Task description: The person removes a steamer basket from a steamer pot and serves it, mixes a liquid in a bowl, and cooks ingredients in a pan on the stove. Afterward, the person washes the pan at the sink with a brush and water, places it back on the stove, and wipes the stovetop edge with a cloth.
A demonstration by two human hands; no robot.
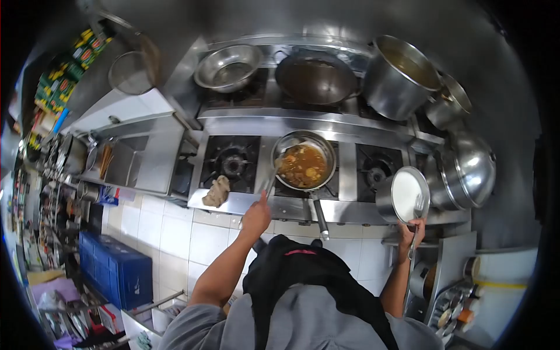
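My left hand [256, 217] is closed round the handle of a metal utensil [269, 179], whose far end reaches into a frying pan [332, 153] at its left side. Orange-brown sauce with chunks [305, 165] fills the pan, which sits on the middle front burner, its handle [319, 216] pointing toward me. At the right, my right hand [410, 232] grips a steel pot [386, 199] low at its near side. White liquid [405, 195] is in this pot, with a ladle [417, 204] resting in it. A crumpled beige cloth [217, 192] lies left of my left hand.
Along the back stand a metal bowl [228, 67], a dark wok [318, 79] and a tall stockpot [396, 79]. Large domed metalware [469, 169] is at the right. A sink [125, 163] lies left, a blue crate [114, 268] on the floor below.
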